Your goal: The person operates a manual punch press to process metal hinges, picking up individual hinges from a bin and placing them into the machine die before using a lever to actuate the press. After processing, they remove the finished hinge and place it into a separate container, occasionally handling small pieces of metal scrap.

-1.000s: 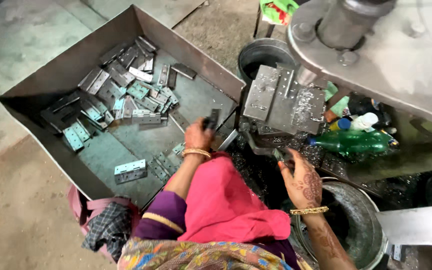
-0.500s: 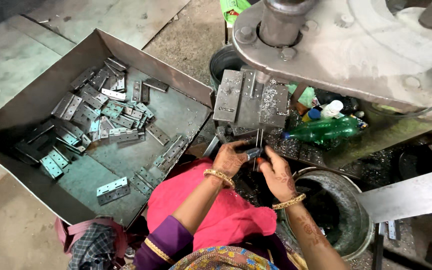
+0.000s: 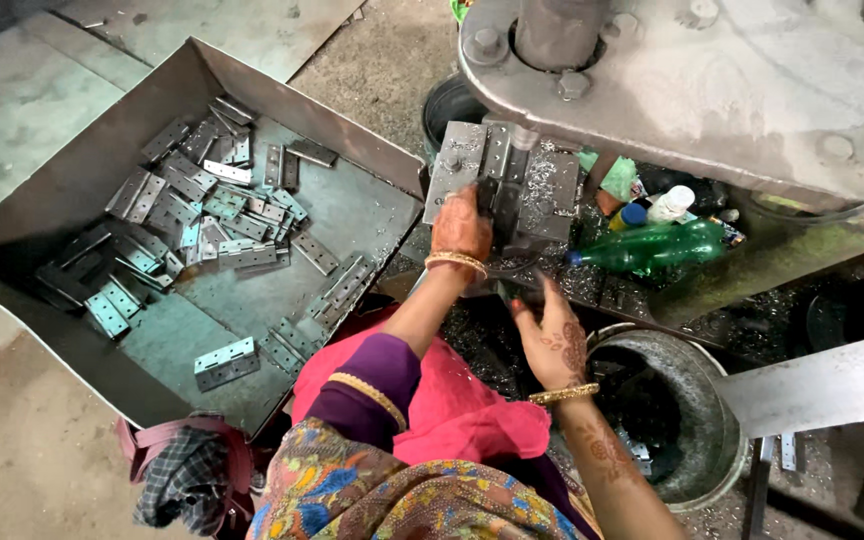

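Two hands at work here, both right up at the press. Left hand (image 3: 460,228) is laid knuckles-up on the grey metal die block (image 3: 502,180) under the big machine head (image 3: 712,70), fingers curled down onto something at the block's middle slot; whatever it's got is hidden under the fingers, so I can't tell if it's actually clamped on a piece or just pressing. Right hand (image 3: 555,340) sits lower and closer to the body, well short of the block, fingers bent with the tips pointing toward the block's front edge. Looks like there might be a thin dark bit of metal at the fingertips, but it's too murky to say for sure.

Off to the left there's a big sheet-metal tray (image 3: 82,170) full of flat metal hinges (image 3: 202,200), mostly piled toward the far end, with a few loose ones nearer, including one hinge (image 3: 225,362) lying by itself near the front wall.

Right of the block: a green plastic bottle (image 3: 652,248) lying on its side, a small white bottle (image 3: 672,203) just behind it. A round metal bucket (image 3: 697,420) sits just beside the right wrist. Metal shavings all over the worktop (image 3: 752,290). A checked cloth (image 3: 187,480) is bunched up on the floor by the tray.
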